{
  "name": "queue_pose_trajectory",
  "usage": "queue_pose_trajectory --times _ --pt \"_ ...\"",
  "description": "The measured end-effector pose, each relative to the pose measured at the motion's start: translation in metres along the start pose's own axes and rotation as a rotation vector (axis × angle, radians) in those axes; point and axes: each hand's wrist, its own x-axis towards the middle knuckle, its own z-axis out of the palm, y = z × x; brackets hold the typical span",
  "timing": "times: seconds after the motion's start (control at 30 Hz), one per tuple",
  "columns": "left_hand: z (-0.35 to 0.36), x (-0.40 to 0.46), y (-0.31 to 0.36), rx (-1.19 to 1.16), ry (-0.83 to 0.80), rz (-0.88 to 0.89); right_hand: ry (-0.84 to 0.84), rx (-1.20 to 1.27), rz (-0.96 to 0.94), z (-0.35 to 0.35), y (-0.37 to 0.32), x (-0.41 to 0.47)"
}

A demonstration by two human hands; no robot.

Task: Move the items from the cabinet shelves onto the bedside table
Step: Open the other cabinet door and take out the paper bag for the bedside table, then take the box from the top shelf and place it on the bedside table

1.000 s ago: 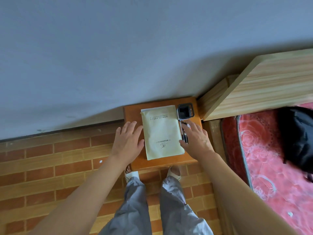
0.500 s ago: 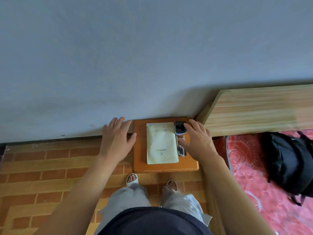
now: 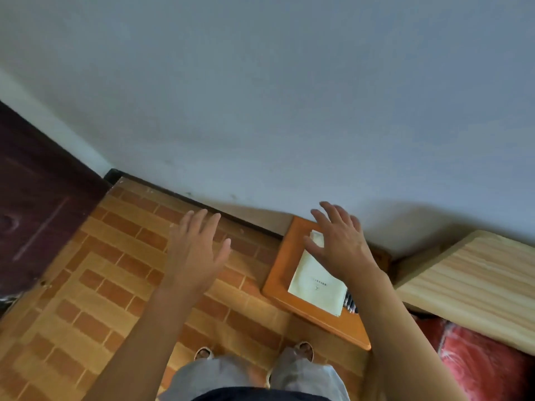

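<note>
The orange bedside table (image 3: 278,273) stands against the wall, right of centre. A pale booklet (image 3: 315,282) lies flat on it, with dark pens (image 3: 348,301) peeking out beside its right edge. My right hand (image 3: 338,244) hovers above the table with fingers spread, holding nothing and hiding the table's far right part. My left hand (image 3: 197,250) is raised over the brick-patterned floor, left of the table, fingers straight and empty. The cabinet is out of view.
A dark wooden door (image 3: 40,206) is at the left. A light wooden headboard (image 3: 474,282) and a red patterned mattress (image 3: 486,369) are at the right. A grey wall fills the top. My feet in sandals stand on the floor below.
The view has swung left and upward. Both hands have lifted away from the table, and the right hand has left the pens. The small black holder is now hidden behind my right hand.
</note>
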Motion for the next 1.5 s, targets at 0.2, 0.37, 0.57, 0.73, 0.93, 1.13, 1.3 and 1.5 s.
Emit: queue_pose_trajectory --times 0.2,0.37,0.57,0.73,0.93,1.13,1.3,1.5 --pt "-0.012 -0.047 -0.069 -0.042 0.031 -0.174 -0.033 -0.029 -0.153 0.001 -0.073 -0.002" --pt "-0.018 -0.091 -0.135 -0.057 0.044 -0.256 -0.045 -0.064 -0.282 0.015 -0.152 -0.004" --pt "-0.023 -0.16 -0.231 -0.114 0.089 -0.36 -0.092 -0.103 -0.441 0.042 -0.274 -0.019" --pt "-0.018 -0.224 -0.317 -0.115 0.101 -0.467 -0.104 -0.099 -0.569 0.072 -0.381 -0.034" --pt "-0.019 -0.3 -0.415 -0.134 0.12 -0.65 -0.145 -0.135 -0.707 0.098 -0.506 -0.058" --pt "-0.03 -0.384 -0.485 -0.152 0.242 -0.849 -0.193 -0.14 -0.866 0.115 -0.623 -0.084" --pt "-0.029 -0.446 -0.532 -0.133 0.266 -1.035 -0.201 -0.159 -1.037 0.135 -0.716 -0.109" --pt "-0.029 -0.51 -0.59 -0.153 0.336 -1.17 -0.254 -0.177 -1.222 0.174 -0.827 -0.124"
